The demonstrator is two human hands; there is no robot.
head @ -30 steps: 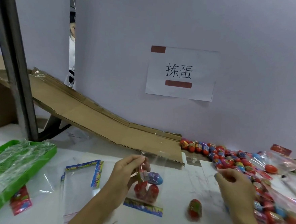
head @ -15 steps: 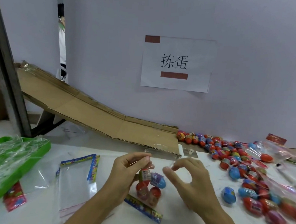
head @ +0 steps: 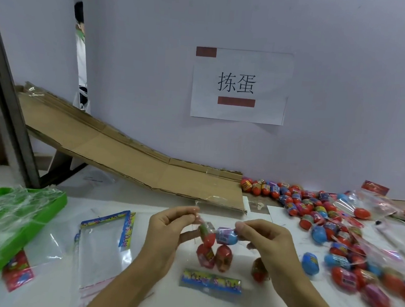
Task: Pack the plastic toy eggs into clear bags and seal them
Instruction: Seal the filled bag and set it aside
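Observation:
A clear bag (head: 212,269) with a coloured printed bottom strip hangs upright over the white table, holding several red eggs and one blue egg (head: 226,236). My left hand (head: 167,232) pinches the bag's top left corner. My right hand (head: 267,244) pinches the bag's top right edge beside the blue egg. A red egg (head: 259,270) lies on the table just under my right wrist. A pile of loose red and blue eggs (head: 324,217) spreads along the right side.
Empty clear bags (head: 104,240) lie flat to the left. A green tray (head: 8,214) covered in plastic film sits at the far left. A cardboard ramp (head: 129,157) slopes down to the table behind. Filled bags (head: 370,208) lie at the far right.
My right hand came back from the egg pile on the right and took hold of the bag's top right edge. My left hand kept holding the bag.

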